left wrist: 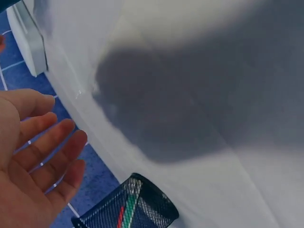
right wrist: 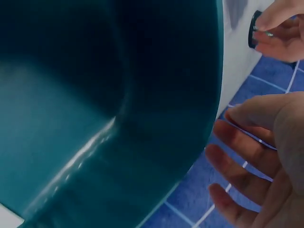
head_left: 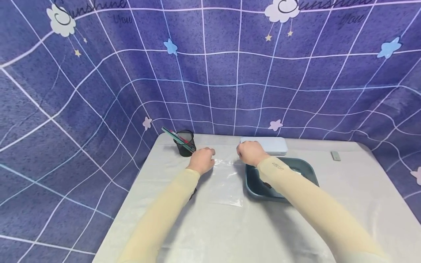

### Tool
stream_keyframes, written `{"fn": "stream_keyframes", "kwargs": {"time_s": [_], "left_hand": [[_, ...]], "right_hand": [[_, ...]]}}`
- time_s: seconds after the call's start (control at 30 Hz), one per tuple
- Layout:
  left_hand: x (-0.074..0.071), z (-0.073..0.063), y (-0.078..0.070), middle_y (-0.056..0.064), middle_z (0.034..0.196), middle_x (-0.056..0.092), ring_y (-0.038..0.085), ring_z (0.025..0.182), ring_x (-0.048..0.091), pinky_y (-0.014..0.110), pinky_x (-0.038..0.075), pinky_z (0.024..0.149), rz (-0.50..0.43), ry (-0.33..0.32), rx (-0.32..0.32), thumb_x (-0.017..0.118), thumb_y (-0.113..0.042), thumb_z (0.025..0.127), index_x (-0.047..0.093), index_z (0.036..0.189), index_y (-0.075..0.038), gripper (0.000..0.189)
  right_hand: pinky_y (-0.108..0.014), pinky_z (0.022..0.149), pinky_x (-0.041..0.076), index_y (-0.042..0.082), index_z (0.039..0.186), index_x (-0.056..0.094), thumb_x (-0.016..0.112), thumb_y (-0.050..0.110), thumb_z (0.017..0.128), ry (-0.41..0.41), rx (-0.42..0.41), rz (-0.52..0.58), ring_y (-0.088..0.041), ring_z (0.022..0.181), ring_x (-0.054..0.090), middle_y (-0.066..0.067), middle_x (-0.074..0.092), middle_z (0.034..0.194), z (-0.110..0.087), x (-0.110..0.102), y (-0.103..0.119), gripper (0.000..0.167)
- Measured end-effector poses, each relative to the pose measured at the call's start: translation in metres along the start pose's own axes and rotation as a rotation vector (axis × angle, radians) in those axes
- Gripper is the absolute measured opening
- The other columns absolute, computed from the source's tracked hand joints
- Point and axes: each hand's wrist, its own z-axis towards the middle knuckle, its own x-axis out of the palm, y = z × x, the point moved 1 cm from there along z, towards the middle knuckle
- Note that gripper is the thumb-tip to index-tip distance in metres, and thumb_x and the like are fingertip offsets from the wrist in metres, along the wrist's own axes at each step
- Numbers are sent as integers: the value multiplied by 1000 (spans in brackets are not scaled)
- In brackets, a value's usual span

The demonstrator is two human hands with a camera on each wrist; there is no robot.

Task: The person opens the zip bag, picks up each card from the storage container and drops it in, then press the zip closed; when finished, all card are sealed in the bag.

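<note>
left hand (head_left: 201,160), right hand (head_left: 251,153): loosely curled, empty | clear plastic (head_left: 227,188) between them, likely for two-handed reach | tray (head_left: 254,180) beside right hand

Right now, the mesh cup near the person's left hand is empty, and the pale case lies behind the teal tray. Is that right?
Not quite: the mesh cup near the left hand isn't empty; the head view shows green and red items in it. The pale case does lie behind the teal tray.
</note>
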Motion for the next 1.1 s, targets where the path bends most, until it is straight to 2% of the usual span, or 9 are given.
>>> {"fn": "stream_keyframes", "kwargs": {"time_s": [0.23,0.37,0.47,0.7,0.87,1.1], "left_hand": [[7,0,-16,7,110,72,29,100,71,44,55,88,12,48,16,78,-20,91,74,123,-11,33],[12,0,-23,7,108,71,29,99,71,45,56,87,12,50,36,81,-20,88,73,122,-11,36],[16,2,-25,7,105,71,30,97,71,45,56,85,18,47,53,81,-18,87,73,121,-11,35],[26,5,-22,8,108,72,30,99,70,47,55,87,68,74,58,83,-22,87,72,125,-12,41],[26,3,-23,10,111,71,31,101,69,48,54,88,81,82,66,84,-23,86,71,125,-10,43],[26,1,-27,10,107,68,30,96,68,47,55,85,90,71,67,82,-19,87,72,120,-8,36]], "right_hand": [[-53,77,56,9,86,70,72,11,89,200,108,-78,-34,83,72,-10,73,86,13,26,10,4],[-53,84,54,7,100,72,70,11,90,294,144,-110,-35,89,71,-12,74,94,16,35,15,11],[-53,86,53,7,102,73,69,10,89,328,166,-119,-35,92,71,-13,74,99,15,39,16,13],[-53,85,54,8,98,72,70,8,89,323,148,-141,-36,92,71,-13,74,97,17,46,17,10],[-54,89,53,9,103,72,70,9,90,335,142,-157,-35,94,71,-12,74,100,18,52,16,13],[-55,91,52,10,110,74,71,16,92,311,153,-155,-35,98,70,-12,73,104,16,52,19,19]]}}
